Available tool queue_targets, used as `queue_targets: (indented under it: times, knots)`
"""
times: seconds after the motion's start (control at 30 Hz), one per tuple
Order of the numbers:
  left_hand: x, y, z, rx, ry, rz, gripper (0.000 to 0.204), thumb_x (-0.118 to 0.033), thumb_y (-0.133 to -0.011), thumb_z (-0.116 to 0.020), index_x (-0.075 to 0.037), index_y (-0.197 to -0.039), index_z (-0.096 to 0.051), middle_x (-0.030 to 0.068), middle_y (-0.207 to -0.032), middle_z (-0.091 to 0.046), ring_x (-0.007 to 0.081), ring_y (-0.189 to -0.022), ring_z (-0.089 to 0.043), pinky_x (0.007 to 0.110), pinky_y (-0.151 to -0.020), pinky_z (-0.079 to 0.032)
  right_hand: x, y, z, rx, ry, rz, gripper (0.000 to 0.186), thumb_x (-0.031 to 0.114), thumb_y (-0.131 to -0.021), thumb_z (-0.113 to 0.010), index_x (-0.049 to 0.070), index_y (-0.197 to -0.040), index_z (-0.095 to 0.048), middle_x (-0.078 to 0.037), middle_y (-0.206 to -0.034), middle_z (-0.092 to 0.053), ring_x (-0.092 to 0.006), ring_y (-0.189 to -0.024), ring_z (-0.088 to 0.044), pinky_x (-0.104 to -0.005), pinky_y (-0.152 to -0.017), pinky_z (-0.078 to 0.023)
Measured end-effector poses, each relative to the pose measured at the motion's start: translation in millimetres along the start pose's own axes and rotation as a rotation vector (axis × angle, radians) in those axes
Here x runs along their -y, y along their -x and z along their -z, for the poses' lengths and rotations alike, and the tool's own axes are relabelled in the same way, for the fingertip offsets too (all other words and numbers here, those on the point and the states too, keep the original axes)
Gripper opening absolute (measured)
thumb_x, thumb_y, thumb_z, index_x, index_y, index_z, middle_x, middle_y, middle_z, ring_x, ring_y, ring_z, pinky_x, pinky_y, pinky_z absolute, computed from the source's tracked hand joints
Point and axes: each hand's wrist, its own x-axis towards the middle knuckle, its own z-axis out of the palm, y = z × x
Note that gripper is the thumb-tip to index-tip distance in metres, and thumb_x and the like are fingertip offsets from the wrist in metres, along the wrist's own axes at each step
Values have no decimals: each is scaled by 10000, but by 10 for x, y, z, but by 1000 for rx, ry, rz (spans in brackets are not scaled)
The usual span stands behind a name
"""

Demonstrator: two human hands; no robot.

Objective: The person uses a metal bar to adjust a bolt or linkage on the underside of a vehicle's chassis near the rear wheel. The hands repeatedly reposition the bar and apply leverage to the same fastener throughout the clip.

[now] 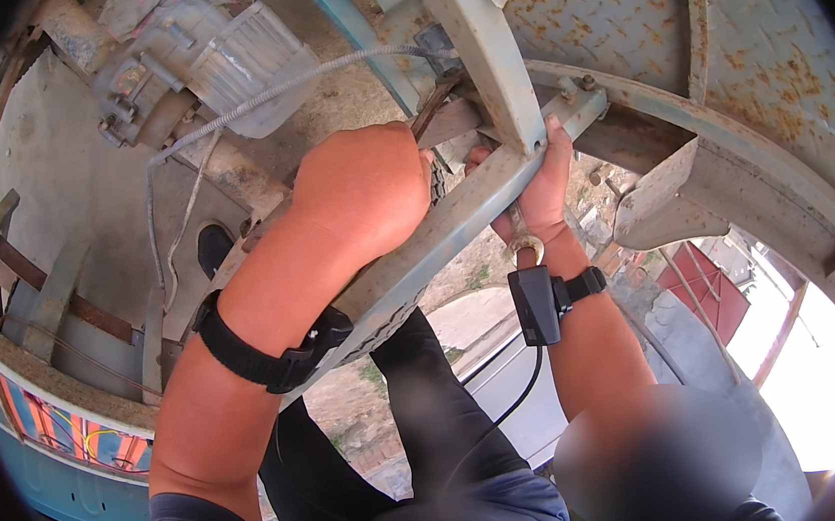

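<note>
My left hand [365,180] is closed in a fist on the far-left side of a pale blue-grey metal beam [472,195]. What it grips, if anything, is hidden behind the knuckles; a brown strip [436,106] slants up just beyond it. On the beam's other side, my right hand [543,188] is closed around a metal wrench [525,246], whose ring end sticks out by the wrist. The right thumb points up along the beam, close to the foot of an upright post [488,48]. The beam partly covers the right fingers.
A greasy ribbed metal housing [243,66] with a shaft lies at the upper left, with a grey corrugated cable [281,91] running across. Rusty tread plate [605,11] and a curved rail [727,135] fill the upper right. A bolt [584,84] stands at the beam's far end.
</note>
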Motion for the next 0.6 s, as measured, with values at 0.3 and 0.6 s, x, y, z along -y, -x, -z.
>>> queue_targets:
  times: [0.3,0.6]
  knots:
    - [505,188,90,43,44,-3,324,-300,-1018,-562,9,-1040,-658,228,-957,-709,448,-940,-674,551,-816,-524,12,20,-22,11,-33,-18,708,696,-942,-459,63,-1226,-598,-145,-814,-644,-267,-698,-635,-421,-671,-547]
    - [967,-63,-308,-102,254,-139,311,-259,-1004,-618,-37,-1219,-652,241,-1032,-687,444,-986,-645,503,-836,-506,15,36,-58,14,-1,4,715,697,-954,-433,61,-1240,-592,-138,-809,-640,-266,-699,-630,-420,-669,-548]
